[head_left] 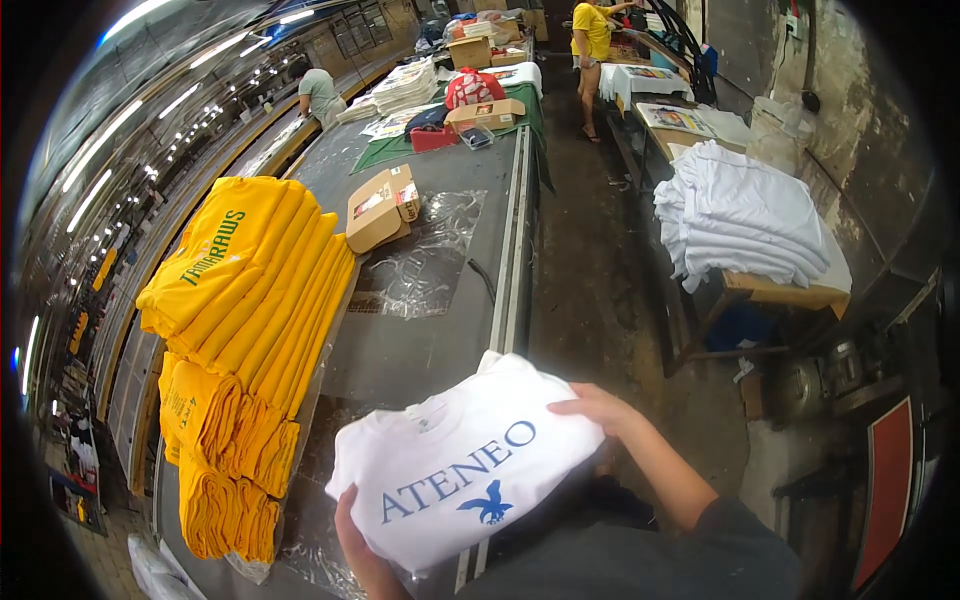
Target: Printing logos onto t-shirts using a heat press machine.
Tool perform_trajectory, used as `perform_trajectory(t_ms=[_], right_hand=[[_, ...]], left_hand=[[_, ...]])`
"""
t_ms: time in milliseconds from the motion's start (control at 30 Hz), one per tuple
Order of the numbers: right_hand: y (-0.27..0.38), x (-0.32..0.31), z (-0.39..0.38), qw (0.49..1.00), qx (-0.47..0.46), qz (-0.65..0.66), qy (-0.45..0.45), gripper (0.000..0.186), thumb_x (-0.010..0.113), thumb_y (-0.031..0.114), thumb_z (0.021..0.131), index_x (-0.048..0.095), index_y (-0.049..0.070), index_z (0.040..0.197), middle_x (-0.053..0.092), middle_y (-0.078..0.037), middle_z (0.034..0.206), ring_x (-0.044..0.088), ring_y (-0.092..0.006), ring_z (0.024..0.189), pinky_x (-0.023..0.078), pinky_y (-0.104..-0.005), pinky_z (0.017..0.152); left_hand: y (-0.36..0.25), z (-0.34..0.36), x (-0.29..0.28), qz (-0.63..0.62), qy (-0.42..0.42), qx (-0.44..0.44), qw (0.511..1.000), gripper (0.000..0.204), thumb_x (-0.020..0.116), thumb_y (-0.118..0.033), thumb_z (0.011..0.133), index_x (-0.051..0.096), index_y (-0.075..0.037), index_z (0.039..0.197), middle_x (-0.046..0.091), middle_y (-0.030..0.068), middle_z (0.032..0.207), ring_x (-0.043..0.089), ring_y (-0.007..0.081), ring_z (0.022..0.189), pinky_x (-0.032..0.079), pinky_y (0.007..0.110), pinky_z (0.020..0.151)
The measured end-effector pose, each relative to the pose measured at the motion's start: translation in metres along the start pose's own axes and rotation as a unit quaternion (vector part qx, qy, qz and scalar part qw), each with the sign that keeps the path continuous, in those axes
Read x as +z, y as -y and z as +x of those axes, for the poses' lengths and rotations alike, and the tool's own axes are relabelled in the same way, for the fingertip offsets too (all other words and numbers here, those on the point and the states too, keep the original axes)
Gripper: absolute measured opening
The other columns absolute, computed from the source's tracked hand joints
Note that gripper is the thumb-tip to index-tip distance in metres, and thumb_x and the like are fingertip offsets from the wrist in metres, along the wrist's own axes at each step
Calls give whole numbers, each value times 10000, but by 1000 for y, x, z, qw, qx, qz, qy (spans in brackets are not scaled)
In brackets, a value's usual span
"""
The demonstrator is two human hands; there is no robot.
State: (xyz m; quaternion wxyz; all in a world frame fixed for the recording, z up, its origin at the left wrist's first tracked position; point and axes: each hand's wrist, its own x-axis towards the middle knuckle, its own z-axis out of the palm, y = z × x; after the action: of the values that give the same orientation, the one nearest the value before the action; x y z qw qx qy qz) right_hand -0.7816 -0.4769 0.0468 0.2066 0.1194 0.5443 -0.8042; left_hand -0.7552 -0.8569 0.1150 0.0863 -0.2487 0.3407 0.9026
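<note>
Both hands hold a folded white shirt point(450, 440) with blue lettering and a blue bird emblem over the near end of the long dark table point(410, 355). My left hand point(355, 530) grips its lower left side, fingers partly hidden behind the cloth. My right hand point(595, 410) grips its right side, thumb on top. Left of the shirt, piles of folded yellow shirts point(250, 290) with green print lie along the table.
A cardboard box point(382, 208) lies on plastic sheeting point(430, 265). Farther back are paper stacks point(405, 85) and a red bag point(475, 90). White shirts point(740, 215) are piled on a right-side table. Two people point(590, 40) point(318, 98) stand farther back.
</note>
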Motion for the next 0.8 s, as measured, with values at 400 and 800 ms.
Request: perform_trajectory(t_ms=[400, 800], right_hand=[[118, -201, -38, 982, -136, 15, -129, 418, 665, 139, 784, 530, -37, 1139, 617, -91, 1002, 599, -138, 854, 484, -273, 756], [197, -299, -36, 969, -139, -9, -205, 387, 671, 138, 774, 557, -30, 1104, 618, -74, 996, 592, -133, 857, 479, -266, 751]], left_hand=[[126, 131, 221, 115, 136, -82, 981, 487, 496, -274, 820, 458, 9, 1215, 577, 200, 1105, 594, 363, 940, 491, 499, 817], [187, 195, 354, 181, 119, -159, 963, 397, 566, -206, 794, 526, -8, 1135, 620, 139, 985, 619, 261, 868, 517, 366, 755]])
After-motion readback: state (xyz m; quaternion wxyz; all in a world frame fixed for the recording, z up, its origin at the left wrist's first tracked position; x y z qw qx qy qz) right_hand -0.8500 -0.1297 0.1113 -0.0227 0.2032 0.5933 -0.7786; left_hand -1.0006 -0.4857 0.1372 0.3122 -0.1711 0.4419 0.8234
